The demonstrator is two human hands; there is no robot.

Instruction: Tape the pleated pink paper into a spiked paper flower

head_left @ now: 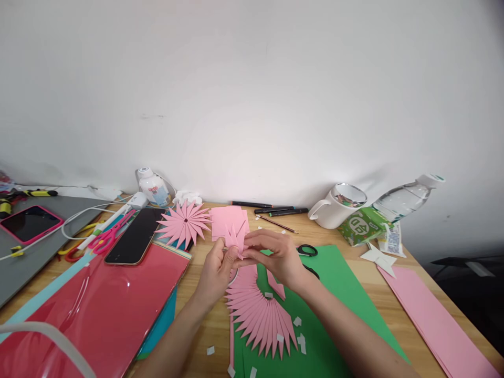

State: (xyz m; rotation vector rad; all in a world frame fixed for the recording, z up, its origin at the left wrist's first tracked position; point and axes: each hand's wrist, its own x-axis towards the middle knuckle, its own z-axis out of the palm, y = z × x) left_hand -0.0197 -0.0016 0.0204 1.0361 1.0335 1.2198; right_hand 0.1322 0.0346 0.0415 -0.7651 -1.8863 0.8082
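Observation:
A small folded pink paper piece (pixel 235 237) with pointed tips stands between my hands. My left hand (pixel 219 266) pinches its lower left side, thumb across the front. The fingers of my right hand (pixel 274 254) close on its lower right edge. Below them, a curved fan of pleated pink paper (pixel 263 315) lies partly on the green sheet (pixel 334 294). A single folded pink strip (pixel 275 284) rests beside the fan. Behind my left hand sit a finished-looking pink paper star (pixel 186 220) and a stack of pink squares (pixel 225 219).
Black-handled scissors (pixel 307 251) lie behind my right wrist. Along the wall are markers (pixel 289 211), a pencil (pixel 277 224), a white mug (pixel 334 207) and a tilted water bottle (pixel 405 199). To the left are a phone (pixel 136 237), pink scissors (pixel 112 233) and a red folder (pixel 106 299).

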